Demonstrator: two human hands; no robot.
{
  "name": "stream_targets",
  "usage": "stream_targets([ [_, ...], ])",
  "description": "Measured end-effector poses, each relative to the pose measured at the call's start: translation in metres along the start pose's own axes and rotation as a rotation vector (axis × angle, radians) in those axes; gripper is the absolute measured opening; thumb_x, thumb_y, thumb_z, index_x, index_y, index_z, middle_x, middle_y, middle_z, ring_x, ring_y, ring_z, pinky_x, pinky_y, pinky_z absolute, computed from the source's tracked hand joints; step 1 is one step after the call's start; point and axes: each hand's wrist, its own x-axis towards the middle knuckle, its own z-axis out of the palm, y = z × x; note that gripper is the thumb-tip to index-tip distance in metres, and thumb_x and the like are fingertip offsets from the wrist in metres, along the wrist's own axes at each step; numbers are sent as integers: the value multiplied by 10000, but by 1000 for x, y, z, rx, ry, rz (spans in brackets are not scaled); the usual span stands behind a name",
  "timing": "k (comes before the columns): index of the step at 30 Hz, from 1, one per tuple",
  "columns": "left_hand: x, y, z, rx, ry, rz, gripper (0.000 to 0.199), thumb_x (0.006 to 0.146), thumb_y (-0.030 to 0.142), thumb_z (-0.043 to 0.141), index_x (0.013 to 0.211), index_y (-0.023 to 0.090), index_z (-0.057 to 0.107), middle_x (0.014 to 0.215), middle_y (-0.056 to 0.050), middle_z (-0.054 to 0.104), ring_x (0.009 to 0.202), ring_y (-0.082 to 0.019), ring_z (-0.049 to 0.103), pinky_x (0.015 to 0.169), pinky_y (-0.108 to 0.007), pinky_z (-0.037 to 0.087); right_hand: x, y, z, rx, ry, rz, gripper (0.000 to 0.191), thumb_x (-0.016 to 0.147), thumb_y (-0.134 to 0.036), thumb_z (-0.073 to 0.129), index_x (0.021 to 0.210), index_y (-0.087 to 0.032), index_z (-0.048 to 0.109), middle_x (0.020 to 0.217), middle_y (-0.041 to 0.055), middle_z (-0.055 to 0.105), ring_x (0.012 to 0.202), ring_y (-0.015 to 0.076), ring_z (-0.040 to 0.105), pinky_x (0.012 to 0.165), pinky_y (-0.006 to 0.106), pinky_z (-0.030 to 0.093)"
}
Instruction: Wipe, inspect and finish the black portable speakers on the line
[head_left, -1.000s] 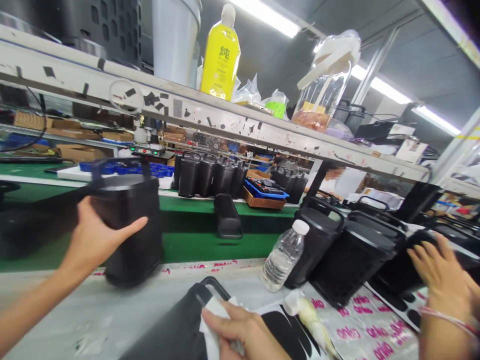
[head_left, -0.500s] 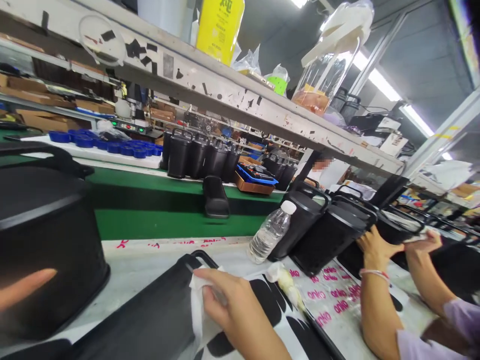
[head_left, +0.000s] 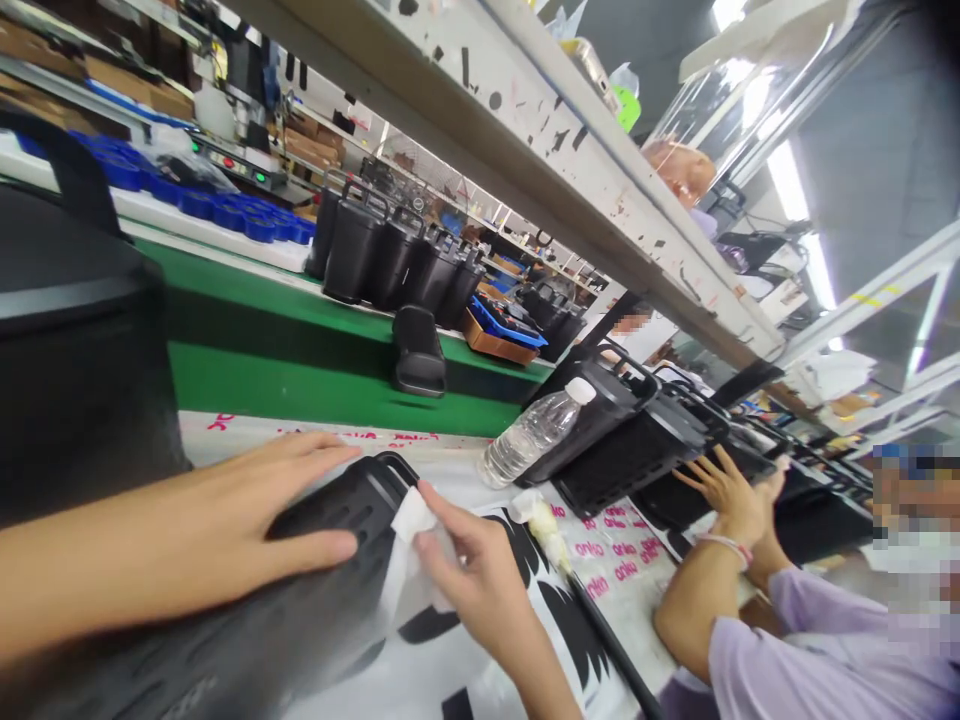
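I hold the left hand (head_left: 281,510) spread over the black handled casing (head_left: 292,620), its handle toward the worktop's (head_left: 457,465) far edge; the right hand (head_left: 469,560) pinches a white cloth (head_left: 412,517). Uneven pressure could roll it.

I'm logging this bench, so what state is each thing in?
Near casing: on its side
Left hand: open, over near casing
Right hand: pinching white wipe
White wipe: against near casing
Bottle: capped
Casing on green surface: lying down
Far casings: upright
Ceiling light: lit
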Motion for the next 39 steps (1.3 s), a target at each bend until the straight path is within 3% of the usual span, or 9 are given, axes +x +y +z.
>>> stream_targets([
  [1, 11, 7, 3, 63, -163, 0, 796, 645, 794, 580, 1360, 479, 426, 1505, 125, 406, 1426, -209, 329, 1232, -406, 227, -3, 5, 2, 74, 68, 28, 417, 888, -305, 548, 1275, -186, 648, 900, 34, 732, 782, 178, 639, 800, 302, 528],
  [3, 26, 15, 11, 73, -275, 17, 832, 720, 790, 479, 1449, 450, 266, 1558, 138, 297, 1457, -165, 255, 1229, -337, 200, -10, 14, 5, 206, 176, 73, 372, 931, -378, 517, 1179, -184, 714, 910, 56, 747, 823, 197, 663, 825, 311, 537],
  [10, 35, -19, 41, -188, -298, -60, 766, 682, 805, 535, 1359, 641, 217, 1531, 287, 241, 1453, -118, 251, 1214, -322, 229, -25, 27, 0, 540, 428, 194, 433, 883, -531, 563, 1091, -198, 745, 1012, 112, 754, 910, 247, 714, 841, 348, 576],
  [17, 36, -33, 53, -149, -209, -79, 782, 612, 835, 536, 1331, 623, 312, 1495, 261, 340, 1425, -146, 326, 1184, -336, 305, 9, -20, 13, 194, 91, 198, 385, 880, -354, 616, 1238, -226, 676, 1143, 47, 728, 1117, 230, 652, 998, 324, 482],
  [20, 37, -31, 54, -168, -206, -62, 773, 601, 824, 565, 1312, 632, 329, 1475, 262, 371, 1412, -143, 349, 1174, -334, 318, 19, -33, 9, 98, -79, 234, 342, 875, -292, 586, 1195, -227, 688, 948, -12, 731, 848, 162, 655, 786, 240, 502],
  [23, 39, -30, 53, -195, -216, -48, 768, 597, 805, 605, 1298, 627, 347, 1456, 251, 404, 1394, -150, 382, 1157, -346, 357, 21, -36, 3, 50, -187, 205, 269, 876, -211, 525, 1072, -229, 708, 759, -65, 622, 610, 78, 463, 597, 178, 396],
  [27, 41, -31, 54, -195, -192, -29, 787, 569, 788, 652, 1284, 602, 383, 1427, 222, 456, 1362, -177, 431, 1123, -349, 415, 16, -33, 2, -136, -133, 92, 429, 826, -136, 541, 1233, -244, 626, 845, -55, 633, 685, 87, 521, 689, 173, 435],
  [34, 36, -15, 50, -258, -234, -45, 796, 605, 776, 630, 1318, 499, 408, 1448, 120, 456, 1354, -250, 433, 1143, -428, 390, 3, -11, 1, -75, -123, -131, 666, 811, -57, 528, 1436, -272, 444, 1335, -10, 617, 1116, 122, 636, 981, 191, 449],
  [39, 37, -15, 47, -285, -249, -34, 758, 636, 766, 612, 1310, 482, 415, 1438, 114, 458, 1355, -241, 427, 1150, -419, 370, -5, 9, 6, 147, -74, -35, 659, 799, -62, 525, 1402, -326, 498, 1314, -16, 640, 1090, 167, 655, 981, 305, 496],
])
